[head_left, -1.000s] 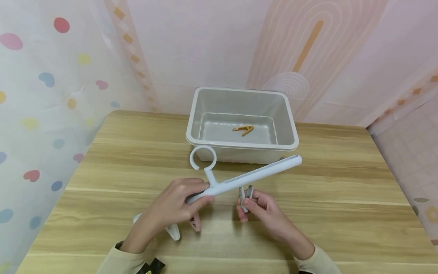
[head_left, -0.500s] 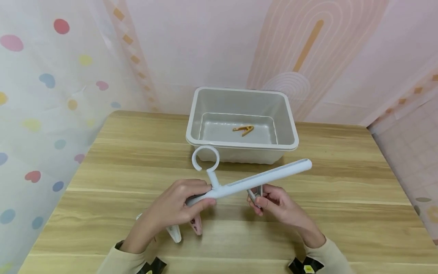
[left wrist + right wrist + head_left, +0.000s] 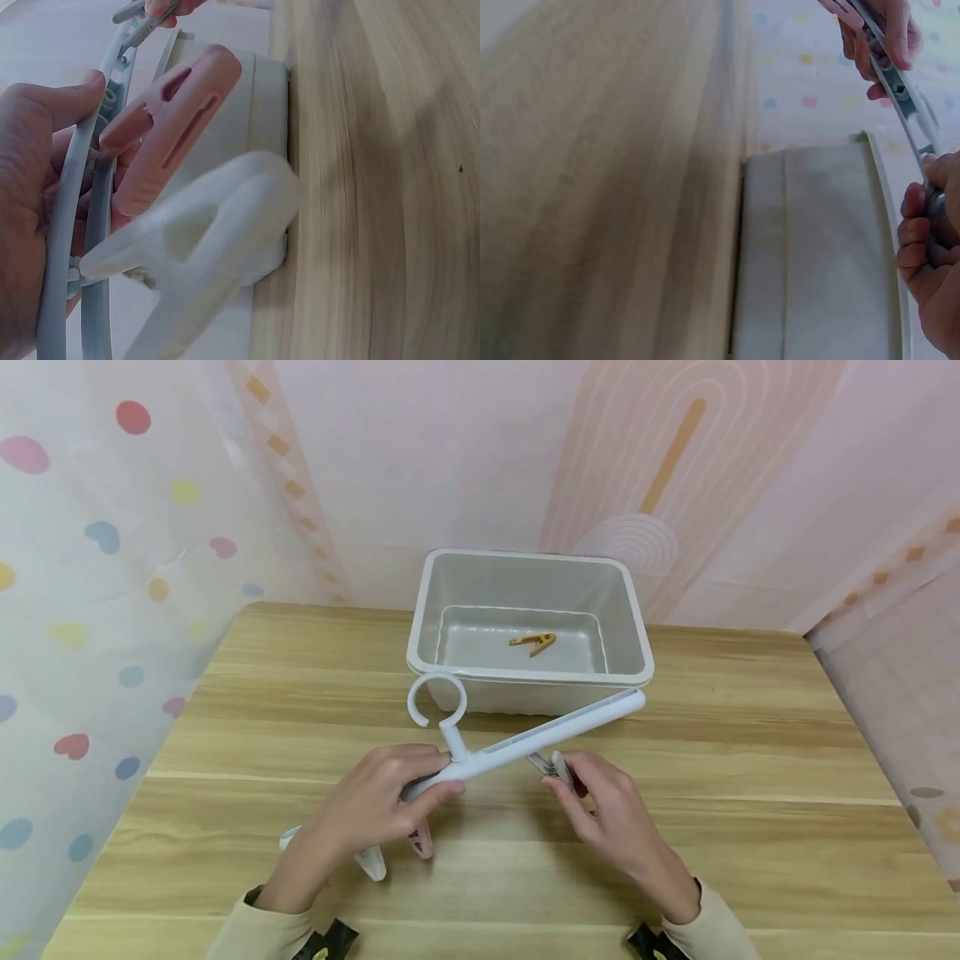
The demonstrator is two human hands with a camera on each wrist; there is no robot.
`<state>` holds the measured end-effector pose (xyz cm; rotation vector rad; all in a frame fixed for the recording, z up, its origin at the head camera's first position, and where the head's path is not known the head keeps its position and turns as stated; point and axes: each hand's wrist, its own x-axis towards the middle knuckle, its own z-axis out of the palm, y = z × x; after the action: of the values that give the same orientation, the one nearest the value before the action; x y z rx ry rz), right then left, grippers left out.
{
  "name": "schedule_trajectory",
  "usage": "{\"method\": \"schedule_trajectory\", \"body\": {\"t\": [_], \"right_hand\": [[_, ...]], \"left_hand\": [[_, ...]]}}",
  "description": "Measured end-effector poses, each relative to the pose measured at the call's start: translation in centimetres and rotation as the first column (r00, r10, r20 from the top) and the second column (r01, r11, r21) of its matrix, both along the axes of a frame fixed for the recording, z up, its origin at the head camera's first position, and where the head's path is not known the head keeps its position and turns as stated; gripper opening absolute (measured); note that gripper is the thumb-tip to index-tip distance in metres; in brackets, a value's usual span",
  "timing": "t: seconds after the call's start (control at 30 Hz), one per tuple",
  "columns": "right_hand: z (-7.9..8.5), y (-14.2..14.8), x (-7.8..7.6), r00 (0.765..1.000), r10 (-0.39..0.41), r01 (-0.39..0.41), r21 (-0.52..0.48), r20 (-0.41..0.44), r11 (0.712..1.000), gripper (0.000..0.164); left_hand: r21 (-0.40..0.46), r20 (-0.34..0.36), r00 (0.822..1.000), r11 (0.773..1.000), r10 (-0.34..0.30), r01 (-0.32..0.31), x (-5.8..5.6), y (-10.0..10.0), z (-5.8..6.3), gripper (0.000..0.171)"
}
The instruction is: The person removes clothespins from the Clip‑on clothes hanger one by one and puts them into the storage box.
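Note:
My left hand (image 3: 375,802) grips a pale blue clothes hanger (image 3: 555,735), thumb in front, close to its open ring hook. The hanger's free end slants up to the right. Under the left hand, a pink clothespin (image 3: 176,127) and a white clothespin (image 3: 225,225) hang from the hanger in the left wrist view. My right hand (image 3: 618,814) pinches a grey-white clothespin (image 3: 561,768) at the underside of the bar. Whether that clothespin is fastened to the bar cannot be seen. The right wrist view shows the right fingers (image 3: 913,244) close against the bar.
Behind the hanger stands a pale grey plastic bin (image 3: 525,677) at the back of the wooden table (image 3: 750,777). An orange clothespin (image 3: 534,643) lies on its floor. A patterned cloth wall (image 3: 450,460) rises directly behind the bin.
The right hand has brought its clothespin up to the underside of the bar and turned over. The hanger's free end swung slightly right and down, then back left and up.

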<state>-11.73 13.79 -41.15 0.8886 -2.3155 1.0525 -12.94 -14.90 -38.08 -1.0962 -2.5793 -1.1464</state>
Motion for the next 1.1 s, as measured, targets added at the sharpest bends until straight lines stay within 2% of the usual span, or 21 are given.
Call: {"method": "schedule_trajectory", "body": {"t": [0.2,0.3,0.43,0.5,0.57,0.6,0.67,0.73,0.8,0.87,0.93,1.0,1.1], "right_hand": [[0.6,-0.1,-0.1,0.998,-0.065,0.067,0.125,-0.019,0.99,0.016],[0.6,-0.2,0.0,0.996,-0.084,0.087,0.128,-0.033,0.988,0.019],[0.1,-0.7,0.2,0.997,-0.08,0.08,0.023,0.016,0.997,0.009],[-0.1,-1.1,0.3,0.993,-0.056,0.063,-0.067,0.105,0.996,0.007],[-0.2,-1.5,0.5,0.974,-0.012,0.05,-0.16,0.226,0.986,0.008],[-0.2,-1.7,0.6,0.953,0.02,0.047,-0.211,0.302,0.976,0.006],[-0.1,-1.9,0.7,0.889,0.095,0.053,-0.308,0.447,0.95,0.004],[0.1,-2.1,0.8,0.805,0.185,0.062,-0.39,0.563,0.919,0.014],[0.3,-2.1,0.8,0.719,0.269,0.076,-0.458,0.641,0.886,0.02],[0.2,-2.0,0.7,0.643,0.358,0.078,-0.523,0.677,0.849,0.023],[0.0,-1.8,0.7,0.581,0.452,0.064,-0.591,0.677,0.804,0.02],[-0.2,-1.5,0.6,0.517,0.551,0.037,-0.66,0.655,0.75,0.017],[-0.4,-0.8,0.3,0.397,0.691,-0.015,-0.749,0.604,0.662,0.019]], "left_hand": [[-0.048,-0.004,1.0,0.998,0.029,-0.029,-0.3,0.1,0.0,0.02],[-0.052,-0.002,0.999,0.998,0.037,-0.037,-0.4,0.1,0.1,0.018],[-0.032,0.012,0.999,0.999,0.038,-0.037,-0.4,0.3,0.0,0.014],[-0.014,0.014,0.999,0.999,0.039,-0.039,-0.4,0.6,-0.1,0.013],[0.01,0.007,0.999,0.999,0.043,-0.043,-0.3,0.9,-0.2,0.011],[0.021,-0.003,0.999,0.999,0.045,-0.045,-0.3,1.0,-0.3,0.011],[0.039,-0.035,0.998,0.998,0.059,-0.058,-0.3,1.2,-0.5,0.009],[0.051,-0.063,0.996,0.997,0.069,-0.066,-0.4,1.5,-0.7,0.007],[0.054,-0.085,0.993,0.996,0.078,-0.073,-0.4,1.6,-0.7,0.007],[0.055,-0.096,0.992,0.995,0.083,-0.078,-0.5,1.6,-0.8,0.007],[0.058,-0.104,0.991,0.996,0.079,-0.073,-0.4,1.5,-0.7,0.007],[0.062,-0.112,0.991,0.996,0.07,-0.063,-0.4,1.2,-0.7,0.009],[0.071,-0.131,0.99,0.997,0.051,-0.042,-0.3,0.9,-0.6,0.01]]}}
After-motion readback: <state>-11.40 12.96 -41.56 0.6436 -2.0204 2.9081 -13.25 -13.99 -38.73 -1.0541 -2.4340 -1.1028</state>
